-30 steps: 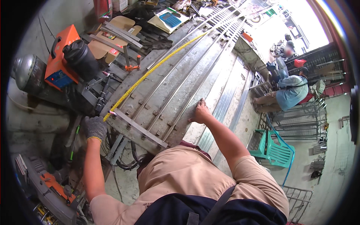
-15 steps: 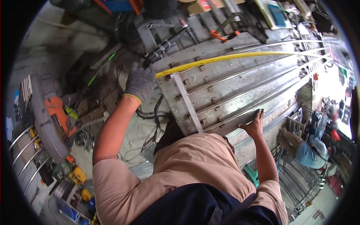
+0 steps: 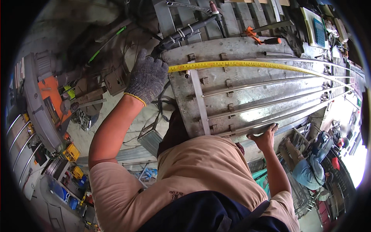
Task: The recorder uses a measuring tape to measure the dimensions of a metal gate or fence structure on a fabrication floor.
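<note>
My left hand (image 3: 146,79), in a grey knit glove with a yellow cuff, is closed on a yellow tape measure (image 3: 239,63). The tape stretches from my fist to the right, over the far part of a metal worktable (image 3: 216,127); its far end is too small to make out. My bare right hand (image 3: 264,138) rests at the table's near edge, thumb and fingers apart, holding nothing. Between my hands, several shiny metal rods (image 3: 266,84) run lengthwise among small welded blocks. A flat metal bar (image 3: 198,96) crosses the table near its left end.
Beyond the tape lie an orange-handled clamp (image 3: 253,34), a wrench (image 3: 187,5) and a black torch with cable (image 3: 187,31). A calculator (image 3: 319,33) sits at the far right. Another person in blue (image 3: 309,172) is low at the right. A grey-and-orange machine (image 3: 52,100) stands left.
The view has shifted, with the table showing flatter and the tape's markings clearer. My left hand keeps its grip on the tape. My right hand stays at the table's near edge.
</note>
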